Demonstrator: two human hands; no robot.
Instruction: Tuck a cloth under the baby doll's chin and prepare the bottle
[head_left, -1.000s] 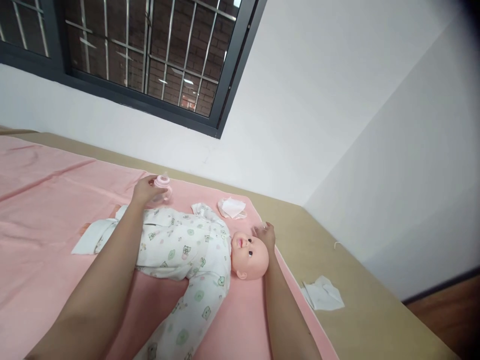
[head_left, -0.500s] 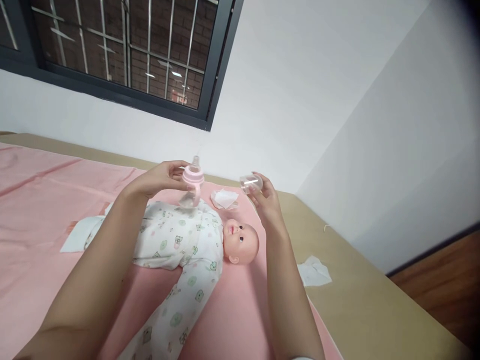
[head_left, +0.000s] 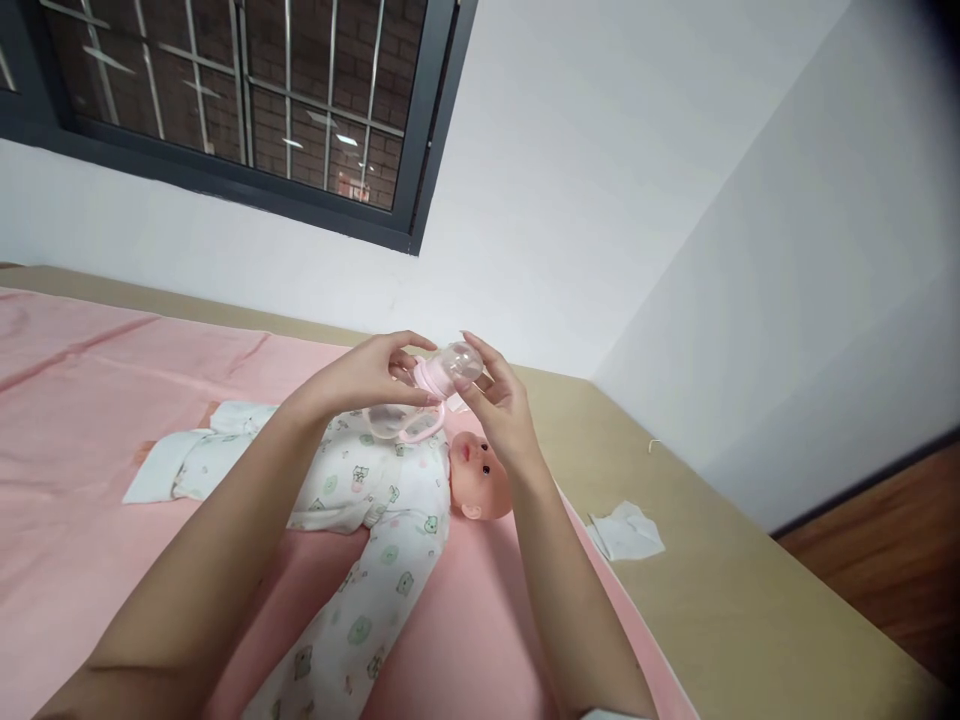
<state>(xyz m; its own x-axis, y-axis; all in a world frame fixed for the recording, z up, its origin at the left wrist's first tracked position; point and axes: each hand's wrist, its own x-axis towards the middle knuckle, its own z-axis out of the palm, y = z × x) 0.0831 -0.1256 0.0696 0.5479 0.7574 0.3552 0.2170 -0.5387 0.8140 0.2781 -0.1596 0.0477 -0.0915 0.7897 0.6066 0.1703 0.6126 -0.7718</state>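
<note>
My left hand [head_left: 382, 372] is closed round the pink collar of a clear baby bottle [head_left: 386, 420] with pink handles, tilted so its top points right. In my right hand [head_left: 499, 395] is a clear bottle cap [head_left: 463, 362], held between thumb and fingers. The cap sits over the teat end, against the pink collar; whether it is fully seated I cannot tell. Below both hands a baby doll [head_left: 480, 480] lies on its back in a white printed outfit [head_left: 382, 510]. Part of its head is behind my right wrist.
A pink sheet [head_left: 465, 620] covers much of the tan surface [head_left: 720, 600]. A crumpled white tissue [head_left: 628, 530] lies at the right, by the sheet's edge. Behind stand a white wall [head_left: 540, 200] and a barred window [head_left: 300, 90].
My hands have come together. The bottle has moved right and tipped over from upright, and the cap has moved left onto its teat end.
</note>
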